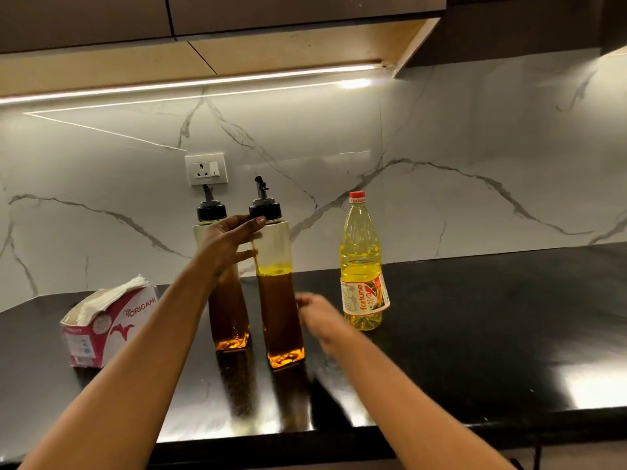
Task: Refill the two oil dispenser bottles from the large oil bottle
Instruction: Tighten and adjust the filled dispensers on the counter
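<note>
Head view shows the left hand [230, 245] spread wide at the shoulder of the right dispenser bottle [280, 300], the right hand [317, 317] too blurred to read, and the capped Fortune oil bottle [363, 266] upright to its right on the countertop [492, 317], probably heavy, slick, best gripped mid-body.

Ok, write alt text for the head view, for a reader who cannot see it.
On a black countertop, the left dispenser and right dispenser stand capped, part-filled with dark oil; the left hand reaches the right dispenser's neck, the blurred right hand is low beside it. The capped large oil bottle stands to their right, a tissue box to their left.
</note>
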A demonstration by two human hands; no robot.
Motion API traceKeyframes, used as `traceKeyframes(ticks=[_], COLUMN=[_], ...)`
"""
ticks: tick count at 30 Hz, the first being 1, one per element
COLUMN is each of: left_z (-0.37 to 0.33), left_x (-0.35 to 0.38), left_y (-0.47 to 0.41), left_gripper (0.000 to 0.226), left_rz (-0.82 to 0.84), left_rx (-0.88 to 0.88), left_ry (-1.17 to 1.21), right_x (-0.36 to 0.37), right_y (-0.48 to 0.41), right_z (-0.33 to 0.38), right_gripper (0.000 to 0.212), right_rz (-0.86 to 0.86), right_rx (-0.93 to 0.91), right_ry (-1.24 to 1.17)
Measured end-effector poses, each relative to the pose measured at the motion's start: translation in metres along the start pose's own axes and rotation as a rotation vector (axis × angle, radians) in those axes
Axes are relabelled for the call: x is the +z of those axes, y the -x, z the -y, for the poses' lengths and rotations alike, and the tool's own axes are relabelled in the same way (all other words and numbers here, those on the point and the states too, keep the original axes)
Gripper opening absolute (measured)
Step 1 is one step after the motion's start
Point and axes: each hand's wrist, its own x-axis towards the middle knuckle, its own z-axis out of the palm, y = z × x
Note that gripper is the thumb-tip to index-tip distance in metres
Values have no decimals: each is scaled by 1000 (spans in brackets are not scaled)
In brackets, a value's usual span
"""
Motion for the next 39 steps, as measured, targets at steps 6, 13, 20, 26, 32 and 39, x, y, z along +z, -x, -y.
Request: traceKeyframes(ticks=[6,13,20,26,32,39], left_z=[-3,-4,-8,-6,-6,-5], left_x=[-3,1,0,1,2,0], left_y=[0,5,7,9,7,4], left_gripper=[14,12,10,9,10,10], left_rz=[43,76,75,62,67,71], left_rx=[-27,-19,-25,-16,-15,-22], left_ry=[-8,31,-2,4,4,-13], right_x=[-16,6,-13,-6,1,-22], right_y=[-11,0,-22,-20,-12,3], right_z=[88,-39,71,42,-32,103], right_gripper=[47,39,27,32,32,31], right_rz=[-102,89,-49,-130,-13,-132], right_rx=[-409,130,-232,-275,204,-259], right_ry=[-31,294,-13,40,374,93])
